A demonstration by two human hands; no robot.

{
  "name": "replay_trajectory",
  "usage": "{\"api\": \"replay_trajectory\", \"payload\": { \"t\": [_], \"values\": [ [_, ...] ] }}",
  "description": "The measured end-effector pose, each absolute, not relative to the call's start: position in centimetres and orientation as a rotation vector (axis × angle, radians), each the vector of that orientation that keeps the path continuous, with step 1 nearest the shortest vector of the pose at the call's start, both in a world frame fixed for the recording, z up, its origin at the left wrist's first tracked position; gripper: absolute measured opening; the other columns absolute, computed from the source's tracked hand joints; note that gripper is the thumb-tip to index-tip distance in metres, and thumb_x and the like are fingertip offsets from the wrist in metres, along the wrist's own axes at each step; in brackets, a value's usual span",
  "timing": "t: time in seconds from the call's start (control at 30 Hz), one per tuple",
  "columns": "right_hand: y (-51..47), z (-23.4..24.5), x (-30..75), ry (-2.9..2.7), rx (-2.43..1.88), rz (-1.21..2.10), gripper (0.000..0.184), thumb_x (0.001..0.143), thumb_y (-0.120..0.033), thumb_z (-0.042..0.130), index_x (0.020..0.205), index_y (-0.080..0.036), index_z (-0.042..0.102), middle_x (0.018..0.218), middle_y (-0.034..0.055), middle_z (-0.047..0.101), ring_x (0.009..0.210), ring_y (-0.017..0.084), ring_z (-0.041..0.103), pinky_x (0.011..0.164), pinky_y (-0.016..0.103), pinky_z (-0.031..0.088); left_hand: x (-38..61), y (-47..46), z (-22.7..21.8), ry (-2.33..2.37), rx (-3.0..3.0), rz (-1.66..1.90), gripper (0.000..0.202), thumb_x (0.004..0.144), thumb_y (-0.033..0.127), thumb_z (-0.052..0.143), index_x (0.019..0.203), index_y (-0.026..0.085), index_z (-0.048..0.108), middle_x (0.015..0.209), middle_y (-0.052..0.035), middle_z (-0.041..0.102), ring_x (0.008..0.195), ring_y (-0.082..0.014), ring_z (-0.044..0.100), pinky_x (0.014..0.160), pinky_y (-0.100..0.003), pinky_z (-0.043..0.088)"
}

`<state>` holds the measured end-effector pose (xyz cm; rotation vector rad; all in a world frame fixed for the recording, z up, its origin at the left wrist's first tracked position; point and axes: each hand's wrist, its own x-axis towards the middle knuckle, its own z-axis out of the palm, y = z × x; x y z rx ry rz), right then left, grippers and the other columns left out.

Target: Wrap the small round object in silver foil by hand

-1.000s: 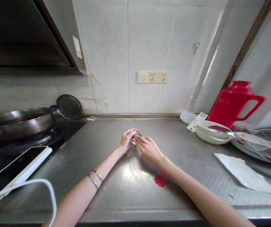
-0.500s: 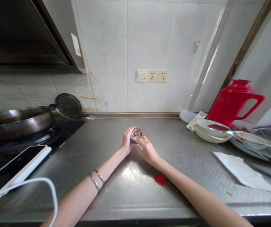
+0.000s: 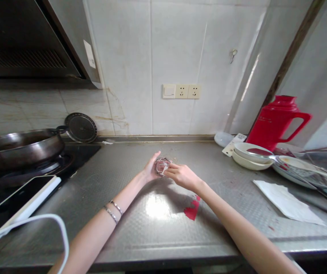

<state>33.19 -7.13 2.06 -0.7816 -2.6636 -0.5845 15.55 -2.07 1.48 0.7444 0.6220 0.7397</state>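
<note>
Both my hands meet over the middle of the steel counter [image 3: 123, 179]. My left hand [image 3: 149, 170] cups a small clear glass [image 3: 161, 166] from the left, fingers curved round it. My right hand [image 3: 182, 176] closes on the glass from the right, its fingertips at the rim. The glass is tilted and held just above the counter. A red spill [image 3: 192, 211] lies on the counter under my right forearm. Two bracelets sit on my left wrist.
A dark wok [image 3: 20, 146] sits on the stove at left, with a tablet [image 3: 17, 198] and white cable [image 3: 23, 224] in front. At right are stacked bowls [image 3: 250, 156], plates [image 3: 309, 173], a red jug [image 3: 278, 120] and a white paper napkin [image 3: 286, 201].
The two hands stayed together on the glass and turned it, shifting slightly. The view dropped a little, so the red spill shows more.
</note>
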Motion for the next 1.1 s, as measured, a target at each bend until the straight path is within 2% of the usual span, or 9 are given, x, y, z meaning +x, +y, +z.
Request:
{"api": "replay_trajectory", "payload": {
  "t": [0.17, 0.3, 0.43, 0.57, 0.67, 0.73, 0.93, 1.0, 1.1],
  "values": [
    [-6.7, 2.2, 33.4, -2.650, -0.864, -0.449, 0.019, 0.089, -0.012, 0.048, 0.093, -0.020, 0.064, 0.093, 0.0047, 0.068, 0.097, 0.017, 0.058, 0.076, 0.026, 0.046, 16.8, -2.2, 0.5, 0.641, 0.717, 0.886, 0.033, 0.080, 0.042, 0.057, 0.082, 0.011, 0.068, 0.063, -0.0057, 0.068, 0.048, -0.0130, 0.058, 0.046, -0.023, 0.042],
    [-7.0, 2.1, 33.1, -2.612, -0.967, -0.325, 0.013, 0.081, -0.012, 0.057, 0.086, -0.021, 0.066, 0.090, 0.0048, 0.069, 0.099, 0.018, 0.059, 0.077, 0.025, 0.045, 17.8, -2.5, -0.2, 0.636, 0.687, 1.014, 0.027, 0.081, 0.037, 0.057, 0.075, 0.012, 0.066, 0.062, -0.0040, 0.067, 0.047, -0.0113, 0.057, 0.046, -0.022, 0.042],
    [-7.5, 1.6, 32.1, -2.468, -1.088, -0.242, 0.005, 0.079, -0.019, 0.059, 0.078, -0.019, 0.064, 0.080, 0.0053, 0.068, 0.083, 0.018, 0.061, 0.068, 0.025, 0.044, 18.3, -2.9, -0.3, 0.619, 0.632, 1.121, 0.028, 0.082, 0.037, 0.055, 0.075, 0.012, 0.063, 0.067, -0.0050, 0.068, 0.056, -0.0130, 0.062, 0.053, -0.023, 0.046],
    [-7.4, 0.7, 30.8, -2.240, -1.142, -0.037, 0.006, 0.078, -0.020, 0.062, 0.072, -0.017, 0.063, 0.074, 0.0037, 0.067, 0.069, 0.016, 0.060, 0.063, 0.024, 0.043, 18.8, -3.5, 0.1, 0.647, 0.574, 1.208, 0.029, 0.082, 0.041, 0.056, 0.076, 0.013, 0.061, 0.067, -0.0042, 0.067, 0.058, -0.0135, 0.062, 0.056, -0.023, 0.047],
    [-7.1, 0.0, 30.1, -2.049, -1.085, 0.075, 0.003, 0.078, -0.019, 0.063, 0.080, -0.017, 0.064, 0.083, 0.0046, 0.068, 0.078, 0.017, 0.062, 0.070, 0.025, 0.046, 19.1, -3.8, 0.5, 0.625, 0.548, 1.255, 0.029, 0.082, 0.041, 0.056, 0.074, 0.014, 0.061, 0.067, -0.0038, 0.066, 0.060, -0.0135, 0.062, 0.058, -0.023, 0.047],
    [-7.0, -0.1, 30.1, -2.014, -1.049, 0.070, 0.009, 0.078, -0.017, 0.064, 0.087, -0.017, 0.064, 0.091, 0.0065, 0.068, 0.087, 0.018, 0.061, 0.076, 0.027, 0.048, 19.2, -3.8, 0.7, 0.596, 0.559, 1.247, 0.030, 0.082, 0.041, 0.055, 0.075, 0.013, 0.062, 0.069, -0.0048, 0.067, 0.063, -0.0143, 0.063, 0.060, -0.024, 0.048],
    [-7.3, 1.9, 32.4, -2.319, -1.015, -0.182, 0.024, 0.087, -0.017, 0.053, 0.110, -0.021, 0.058, 0.115, 0.0090, 0.063, 0.116, 0.020, 0.050, 0.084, 0.029, 0.049, 17.3, -2.9, 1.3, 0.384, 0.688, 1.080, 0.027, 0.079, 0.029, 0.050, 0.092, 0.010, 0.065, 0.086, -0.0115, 0.070, 0.074, -0.0189, 0.065, 0.065, -0.028, 0.049],
    [-7.4, 2.6, 33.3, -2.491, -0.984, -0.274, 0.025, 0.090, -0.016, 0.048, 0.113, -0.021, 0.057, 0.113, 0.0086, 0.064, 0.114, 0.019, 0.050, 0.080, 0.027, 0.050, 16.5, -2.6, 1.4, 0.363, 0.701, 1.010, 0.031, 0.079, 0.027, 0.047, 0.096, 0.009, 0.064, 0.090, -0.0142, 0.070, 0.076, -0.0216, 0.066, 0.066, -0.031, 0.050],
    [-7.5, 3.1, 33.9, -2.644, -0.951, -0.362, 0.026, 0.090, -0.010, 0.044, 0.108, -0.020, 0.059, 0.113, 0.0081, 0.063, 0.108, 0.017, 0.053, 0.073, 0.024, 0.050, 15.9, -2.3, 1.2, 0.491, 0.669, 0.873, 0.039, 0.083, 0.040, 0.045, 0.091, 0.008, 0.065, 0.078, -0.0148, 0.070, 0.066, -0.0237, 0.066, 0.064, -0.038, 0.052]
  ]
}}
